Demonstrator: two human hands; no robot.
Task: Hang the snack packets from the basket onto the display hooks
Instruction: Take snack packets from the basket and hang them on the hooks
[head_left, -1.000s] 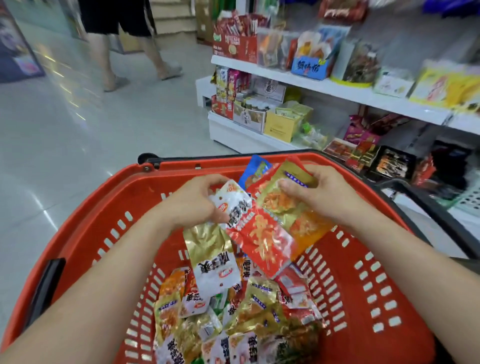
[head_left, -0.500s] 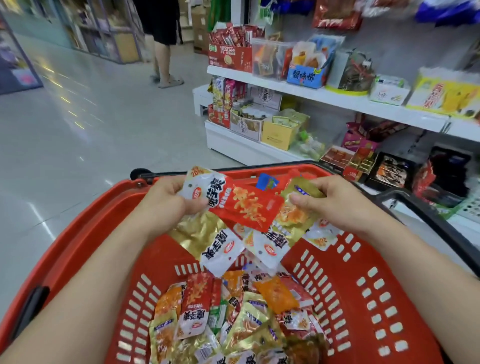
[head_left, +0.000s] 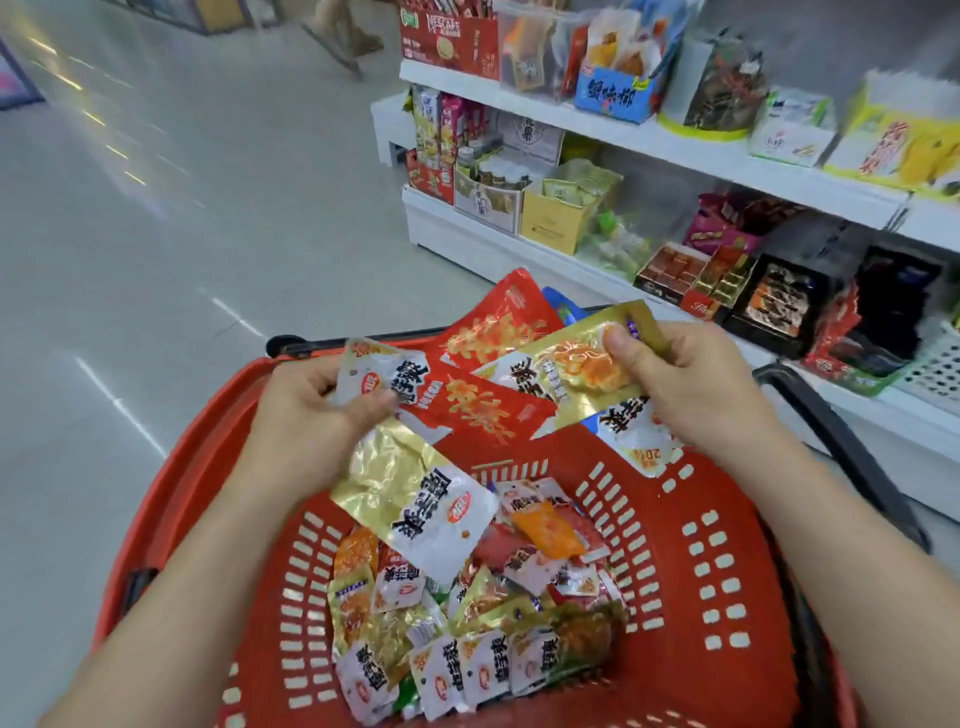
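Head view: both hands are over a red plastic basket (head_left: 665, 545), apart from each other, with a fan of snack packets stretched between them at the basket's far rim. The left hand (head_left: 311, 410) pinches a white packet with black characters (head_left: 382, 374) under its thumb, and a gold-and-white packet (head_left: 415, 499) hangs down from below that hand into the basket. The right hand (head_left: 691, 384) clamps a gold packet with an orange picture (head_left: 582, 361) between thumb and curled fingers; another white packet (head_left: 636, 431) dangles beneath its palm. Between the hands lie 2 red packets (head_left: 485, 408), the farther one sticking up past the rim, and a blue corner peeks out behind them.

The rest of the snack packets sit in a loose pile (head_left: 478, 623) on the basket's floor, white, gold, orange and red mixed together. A black handle (head_left: 841, 447) runs along the basket's right side.

To the right stand white store shelves (head_left: 649, 145) carrying boxes and bags, among them a red Nescafe box (head_left: 449, 39). A pale glossy floor (head_left: 156, 260) lies to the left.
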